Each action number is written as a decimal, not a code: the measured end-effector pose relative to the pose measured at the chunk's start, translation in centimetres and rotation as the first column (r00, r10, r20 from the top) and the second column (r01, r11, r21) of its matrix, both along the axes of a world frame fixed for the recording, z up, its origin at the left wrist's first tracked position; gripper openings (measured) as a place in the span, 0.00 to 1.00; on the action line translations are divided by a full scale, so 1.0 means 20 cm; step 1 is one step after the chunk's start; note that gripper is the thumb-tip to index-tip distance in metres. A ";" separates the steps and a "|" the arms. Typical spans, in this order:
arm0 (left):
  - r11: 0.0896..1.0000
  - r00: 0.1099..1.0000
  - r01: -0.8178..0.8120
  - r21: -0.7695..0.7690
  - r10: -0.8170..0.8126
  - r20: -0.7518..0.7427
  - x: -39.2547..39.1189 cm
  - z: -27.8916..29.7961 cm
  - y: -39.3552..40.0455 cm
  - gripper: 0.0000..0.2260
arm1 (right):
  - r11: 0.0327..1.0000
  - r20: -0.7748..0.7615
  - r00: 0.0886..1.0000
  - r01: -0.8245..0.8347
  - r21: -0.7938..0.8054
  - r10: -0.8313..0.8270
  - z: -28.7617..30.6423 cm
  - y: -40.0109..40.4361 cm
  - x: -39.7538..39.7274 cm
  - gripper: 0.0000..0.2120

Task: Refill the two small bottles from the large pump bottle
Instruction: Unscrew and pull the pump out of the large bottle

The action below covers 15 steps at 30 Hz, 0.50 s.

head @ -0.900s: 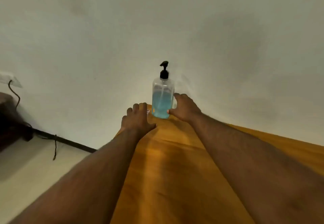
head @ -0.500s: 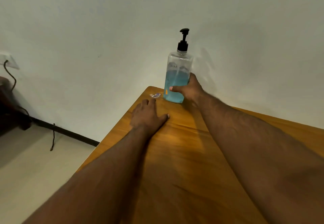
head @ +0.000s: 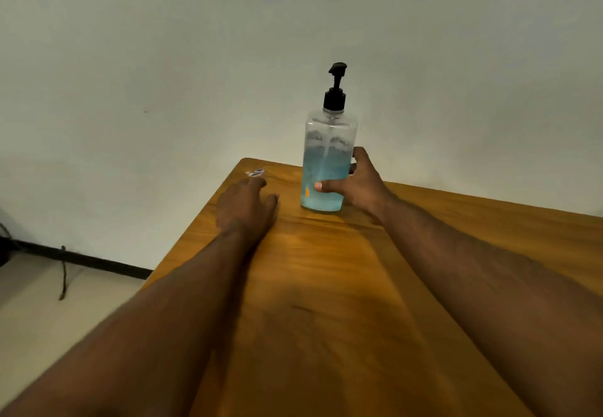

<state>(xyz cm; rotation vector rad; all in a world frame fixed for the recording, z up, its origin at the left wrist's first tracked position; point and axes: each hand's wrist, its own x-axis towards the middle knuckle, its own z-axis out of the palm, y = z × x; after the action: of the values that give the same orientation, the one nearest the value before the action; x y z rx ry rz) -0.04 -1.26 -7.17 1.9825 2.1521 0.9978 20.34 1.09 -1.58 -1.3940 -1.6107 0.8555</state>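
One large clear plastic pump bottle (head: 329, 159) with a black pump head, roughly half full of blue liquid, stands upright near the far corner of the brown wooden bench (head: 326, 286), close to the wall. The right hand (head: 355, 181) has its grip closed around the bottle's lower body, thumb across the front. The left hand (head: 246, 206) lies flat on the bench just beside the bottle, fingers relaxed, holding nothing. Risk, as judged: the grip sits low on a tall bottle, so a quick lift or drag could tip it; the nearby bench edge leaves little margin for a fall. Count: one pump bottle, two hands, one small sticker (head: 255, 173) at the bench corner. Small bottles in view: none, so refilling cannot yet begin.
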 end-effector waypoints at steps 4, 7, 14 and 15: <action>0.967 0.899 0.215 0.140 -0.252 0.359 0.24 0.07 -0.25 0.21 | 0.999 0.031 0.999 0.034 -0.010 -0.034 0.04 -0.39 0.27 0.41; 0.905 0.714 0.388 0.175 -0.416 0.563 0.49 0.18 -0.52 0.25 | 0.998 0.008 0.998 0.065 -0.014 -0.065 0.03 -0.70 0.48 0.43; 0.738 0.412 0.631 0.241 -0.582 0.701 0.89 0.22 -0.97 0.31 | 0.998 -0.063 0.997 0.029 -0.064 -0.033 -0.01 -1.23 0.73 0.41; 0.741 0.387 0.617 0.265 -0.579 0.717 0.92 0.22 -1.02 0.31 | 0.997 -0.106 0.994 0.013 -0.080 -0.021 -0.02 -1.28 0.73 0.41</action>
<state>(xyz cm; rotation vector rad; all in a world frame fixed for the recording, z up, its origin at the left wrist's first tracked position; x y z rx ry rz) 18.32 -21.70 -2.71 1.6049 0.8573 1.2746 35.01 -24.54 -2.07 -1.3909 -1.4960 0.9770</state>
